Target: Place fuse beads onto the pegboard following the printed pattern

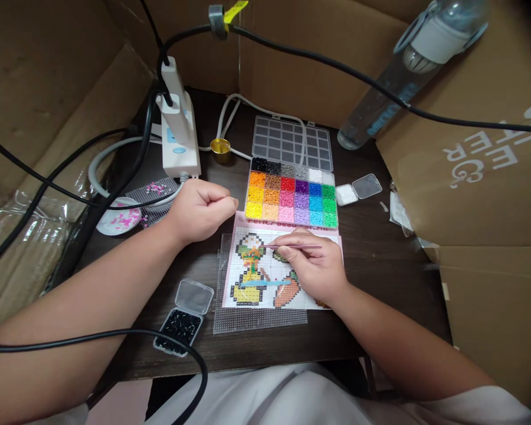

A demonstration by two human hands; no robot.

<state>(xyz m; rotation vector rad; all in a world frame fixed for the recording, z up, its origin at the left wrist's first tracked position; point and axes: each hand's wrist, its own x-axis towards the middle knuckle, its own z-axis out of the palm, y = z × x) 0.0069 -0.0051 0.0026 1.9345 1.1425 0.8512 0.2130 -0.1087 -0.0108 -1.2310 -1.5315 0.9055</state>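
My right hand [316,262] pinches slim pink tweezers [271,245], held nearly level with the tip pointing left. It hovers over or rests on a printed bead pattern sheet [269,298]; I cannot tell which. Pixel pictures in green, yellow and orange cover the sheet, partly hidden by the hand. Beneath the sheet lies a clear pegboard [261,323]. My left hand [203,209] is closed in a fist beside the sheet's upper left, with nothing showing in it. Behind the sheet stands an open bead box [292,195] with many colours, its clear lid [292,141] folded back.
A small box of black beads [179,327] sits front left, a box of white beads [347,195] right. Pink beads lie on a white dish [119,217]. A power strip [180,141], gold cup [221,151] and bottle [380,100] stand behind. Black cables [318,58] cross above.
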